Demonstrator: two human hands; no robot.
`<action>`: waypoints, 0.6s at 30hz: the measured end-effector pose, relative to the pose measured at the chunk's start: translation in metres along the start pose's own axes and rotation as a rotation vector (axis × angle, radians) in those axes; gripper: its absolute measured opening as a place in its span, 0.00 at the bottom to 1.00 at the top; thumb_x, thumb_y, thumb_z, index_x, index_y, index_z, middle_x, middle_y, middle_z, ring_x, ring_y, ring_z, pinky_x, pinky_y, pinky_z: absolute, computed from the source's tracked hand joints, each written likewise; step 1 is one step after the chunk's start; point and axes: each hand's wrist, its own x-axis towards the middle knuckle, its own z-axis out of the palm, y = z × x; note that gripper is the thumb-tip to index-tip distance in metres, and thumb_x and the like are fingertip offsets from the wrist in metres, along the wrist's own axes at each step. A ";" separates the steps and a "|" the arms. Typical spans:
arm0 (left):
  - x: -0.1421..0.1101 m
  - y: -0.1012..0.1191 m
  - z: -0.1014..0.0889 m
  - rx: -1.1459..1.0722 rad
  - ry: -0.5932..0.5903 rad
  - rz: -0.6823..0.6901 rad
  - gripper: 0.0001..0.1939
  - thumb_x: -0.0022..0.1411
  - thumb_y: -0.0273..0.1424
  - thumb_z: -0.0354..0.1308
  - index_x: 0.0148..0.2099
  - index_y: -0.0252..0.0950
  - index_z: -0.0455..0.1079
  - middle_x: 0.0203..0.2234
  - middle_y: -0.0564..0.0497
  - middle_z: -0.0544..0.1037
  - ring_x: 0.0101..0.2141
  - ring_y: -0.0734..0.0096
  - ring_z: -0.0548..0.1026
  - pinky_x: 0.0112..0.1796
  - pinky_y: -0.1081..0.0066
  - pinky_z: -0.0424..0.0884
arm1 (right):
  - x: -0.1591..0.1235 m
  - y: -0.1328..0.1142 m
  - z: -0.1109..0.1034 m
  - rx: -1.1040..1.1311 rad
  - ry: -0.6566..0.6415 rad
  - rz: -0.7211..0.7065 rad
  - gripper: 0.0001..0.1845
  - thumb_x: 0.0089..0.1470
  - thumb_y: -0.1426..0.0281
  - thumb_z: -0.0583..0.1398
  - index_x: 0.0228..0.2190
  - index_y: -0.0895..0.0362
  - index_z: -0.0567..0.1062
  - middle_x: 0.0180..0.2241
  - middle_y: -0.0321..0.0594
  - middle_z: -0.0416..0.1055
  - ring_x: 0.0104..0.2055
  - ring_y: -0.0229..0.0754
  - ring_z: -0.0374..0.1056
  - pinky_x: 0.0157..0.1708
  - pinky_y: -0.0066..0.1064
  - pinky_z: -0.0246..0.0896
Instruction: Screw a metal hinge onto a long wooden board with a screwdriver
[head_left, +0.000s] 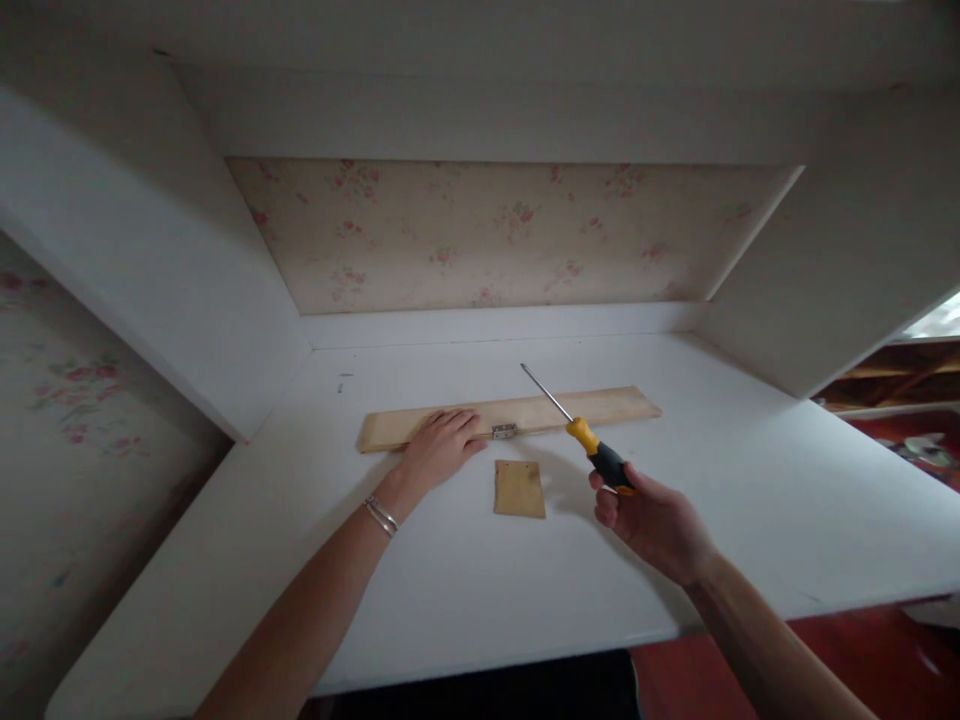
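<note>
A long, thin wooden board [577, 408] lies across the white surface, its right end slightly farther back than its left. My left hand [442, 442] holds it down left of its middle, fingers over the top and thumb by the front edge. Just right of that thumb, a small metal hinge [504, 431] sits at the board's front edge. My right hand [652, 515] grips a screwdriver [592, 445] by its black and yellow handle, the shaft pointing up and left, with its tip above the board. Nearer to me is a small, squarish wooden piece [519, 489] with tiny holes along its far edge.
White panels [795, 230] rise at both sides of the white tabletop [420, 610], and floral wallpaper [487, 235] covers the back. A few tiny dark pieces, perhaps screws [346, 375], lie at the back left. Red furniture [922, 430] with objects stands beyond the right edge.
</note>
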 end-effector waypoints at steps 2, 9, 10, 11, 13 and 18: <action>-0.005 -0.007 -0.011 0.006 -0.004 -0.022 0.17 0.69 0.39 0.49 0.53 0.39 0.71 0.53 0.43 0.74 0.52 0.60 0.71 0.55 0.62 0.61 | 0.000 0.004 0.001 0.017 -0.038 0.015 0.14 0.54 0.63 0.62 0.42 0.55 0.77 0.35 0.40 0.73 0.28 0.36 0.66 0.31 0.29 0.64; -0.011 -0.087 -0.074 0.351 -0.044 -0.404 0.20 0.69 0.36 0.42 0.40 0.37 0.76 0.41 0.44 0.79 0.42 0.61 0.76 0.45 0.65 0.68 | 0.003 0.014 0.009 0.003 -0.166 0.067 0.20 0.50 0.64 0.65 0.46 0.53 0.76 0.34 0.42 0.73 0.29 0.37 0.67 0.30 0.28 0.61; -0.012 -0.104 -0.083 0.390 -0.065 -0.501 0.20 0.68 0.36 0.42 0.40 0.36 0.76 0.40 0.42 0.79 0.41 0.59 0.76 0.43 0.64 0.69 | 0.003 0.014 0.010 0.012 -0.166 0.065 0.20 0.50 0.64 0.65 0.46 0.53 0.76 0.34 0.42 0.73 0.29 0.37 0.67 0.30 0.28 0.61; -0.014 -0.119 -0.090 0.414 -0.091 -0.595 0.20 0.66 0.35 0.43 0.41 0.35 0.76 0.40 0.41 0.79 0.41 0.56 0.76 0.41 0.63 0.70 | 0.004 0.014 0.011 0.021 -0.164 0.061 0.20 0.50 0.64 0.65 0.45 0.53 0.77 0.34 0.42 0.73 0.29 0.37 0.67 0.30 0.28 0.61; -0.020 -0.148 -0.099 0.423 -0.143 -0.786 0.20 0.64 0.37 0.46 0.44 0.33 0.76 0.42 0.38 0.79 0.42 0.51 0.76 0.40 0.61 0.70 | 0.004 0.014 0.012 0.031 -0.165 0.052 0.20 0.50 0.63 0.65 0.46 0.53 0.77 0.34 0.42 0.74 0.29 0.38 0.68 0.30 0.28 0.61; -0.034 -0.183 -0.094 0.383 -0.234 -0.985 0.23 0.62 0.41 0.47 0.48 0.33 0.76 0.46 0.35 0.77 0.46 0.45 0.75 0.41 0.58 0.70 | 0.002 0.013 0.014 0.021 -0.213 0.051 0.20 0.50 0.64 0.65 0.47 0.53 0.77 0.34 0.42 0.74 0.30 0.37 0.68 0.31 0.27 0.61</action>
